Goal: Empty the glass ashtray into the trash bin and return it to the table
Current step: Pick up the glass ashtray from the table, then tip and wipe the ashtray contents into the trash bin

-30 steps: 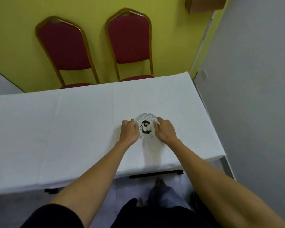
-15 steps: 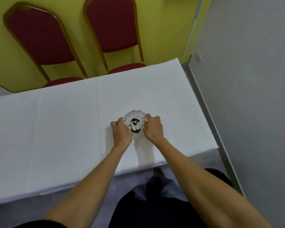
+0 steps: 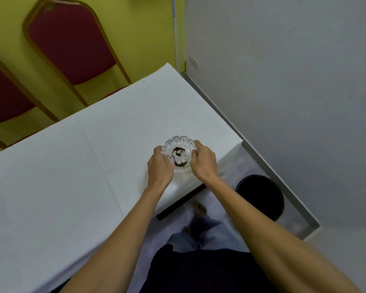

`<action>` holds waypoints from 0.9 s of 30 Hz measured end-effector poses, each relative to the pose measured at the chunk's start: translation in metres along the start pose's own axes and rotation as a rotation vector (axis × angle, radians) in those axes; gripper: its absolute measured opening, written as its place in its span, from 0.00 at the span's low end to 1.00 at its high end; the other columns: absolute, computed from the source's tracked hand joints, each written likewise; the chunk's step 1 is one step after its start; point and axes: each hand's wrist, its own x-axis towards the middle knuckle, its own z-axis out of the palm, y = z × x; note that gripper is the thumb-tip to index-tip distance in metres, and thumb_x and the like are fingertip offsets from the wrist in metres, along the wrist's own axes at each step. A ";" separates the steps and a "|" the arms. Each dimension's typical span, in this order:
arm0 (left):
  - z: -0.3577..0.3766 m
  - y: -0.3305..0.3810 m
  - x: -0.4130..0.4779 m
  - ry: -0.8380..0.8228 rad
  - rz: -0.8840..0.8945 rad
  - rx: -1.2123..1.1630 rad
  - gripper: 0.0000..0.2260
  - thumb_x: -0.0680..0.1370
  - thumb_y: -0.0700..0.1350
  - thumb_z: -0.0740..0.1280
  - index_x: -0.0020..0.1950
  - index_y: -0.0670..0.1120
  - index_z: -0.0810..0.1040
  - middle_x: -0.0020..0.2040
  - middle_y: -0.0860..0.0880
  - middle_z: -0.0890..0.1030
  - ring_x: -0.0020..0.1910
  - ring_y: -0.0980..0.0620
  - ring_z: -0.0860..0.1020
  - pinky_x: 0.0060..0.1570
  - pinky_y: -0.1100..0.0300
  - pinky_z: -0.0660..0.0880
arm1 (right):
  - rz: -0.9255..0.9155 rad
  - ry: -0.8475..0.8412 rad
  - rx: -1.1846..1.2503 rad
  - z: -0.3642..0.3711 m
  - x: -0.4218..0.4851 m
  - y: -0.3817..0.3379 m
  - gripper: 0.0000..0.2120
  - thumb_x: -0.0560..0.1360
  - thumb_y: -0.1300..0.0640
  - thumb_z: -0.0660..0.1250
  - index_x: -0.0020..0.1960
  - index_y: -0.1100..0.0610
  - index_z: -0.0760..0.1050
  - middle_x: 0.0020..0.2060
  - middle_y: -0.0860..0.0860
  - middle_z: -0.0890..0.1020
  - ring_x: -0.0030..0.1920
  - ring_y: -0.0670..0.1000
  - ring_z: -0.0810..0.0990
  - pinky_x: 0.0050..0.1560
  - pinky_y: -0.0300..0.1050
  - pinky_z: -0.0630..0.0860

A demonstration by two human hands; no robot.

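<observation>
The glass ashtray is gripped from both sides, left hand wrapped on its left rim and right hand clamped on the right rim, fingers curled over the edge. It's kept upright and level, w/ a dark ring of ash seen through the clear bottom. It's positioned over the near right part of the table, which is covered w/ a white cloth. Whether it's lifted off the cloth or resting on it can't really be told from this angle, prob just off it.

A black trash bin is parked on the floor just beside the table's right corner, below and to the right of the hands, close to the grey wall. Two red chairs w/ gold frames are lined up on the far side of the table against the yellow wall. Jeans and a foot are visible under the arms.
</observation>
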 end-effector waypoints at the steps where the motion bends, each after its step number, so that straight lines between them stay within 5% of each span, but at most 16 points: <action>1: 0.005 0.003 -0.004 -0.029 0.028 0.005 0.16 0.84 0.41 0.52 0.70 0.41 0.69 0.61 0.42 0.79 0.59 0.42 0.77 0.51 0.60 0.68 | 0.019 0.034 0.015 -0.006 -0.008 0.008 0.17 0.80 0.62 0.54 0.65 0.60 0.73 0.43 0.58 0.82 0.44 0.58 0.79 0.43 0.50 0.73; 9: 0.068 0.038 -0.055 -0.106 0.371 0.072 0.15 0.85 0.46 0.51 0.60 0.42 0.74 0.53 0.43 0.81 0.53 0.42 0.78 0.52 0.52 0.72 | 0.183 0.361 0.168 -0.063 -0.072 0.072 0.14 0.83 0.54 0.55 0.42 0.55 0.72 0.33 0.48 0.76 0.35 0.50 0.73 0.37 0.46 0.64; 16: 0.139 0.069 -0.098 -0.309 0.448 0.129 0.14 0.84 0.48 0.54 0.52 0.40 0.74 0.49 0.37 0.81 0.48 0.37 0.79 0.43 0.51 0.68 | 0.351 0.527 0.150 -0.093 -0.116 0.157 0.14 0.82 0.51 0.57 0.46 0.55 0.77 0.39 0.53 0.82 0.40 0.53 0.78 0.40 0.43 0.66; 21: 0.232 0.046 -0.117 -0.516 0.519 0.135 0.12 0.84 0.50 0.52 0.50 0.45 0.70 0.44 0.45 0.77 0.44 0.43 0.77 0.41 0.55 0.66 | 0.462 0.638 0.082 -0.085 -0.133 0.250 0.13 0.83 0.53 0.57 0.57 0.52 0.80 0.42 0.53 0.83 0.42 0.51 0.77 0.40 0.43 0.67; 27: 0.338 -0.014 -0.119 -0.629 0.550 0.175 0.11 0.85 0.48 0.53 0.51 0.44 0.70 0.44 0.49 0.75 0.41 0.50 0.73 0.40 0.58 0.64 | 0.554 0.663 0.104 -0.028 -0.135 0.363 0.14 0.83 0.54 0.57 0.57 0.53 0.81 0.45 0.52 0.85 0.43 0.51 0.80 0.42 0.45 0.73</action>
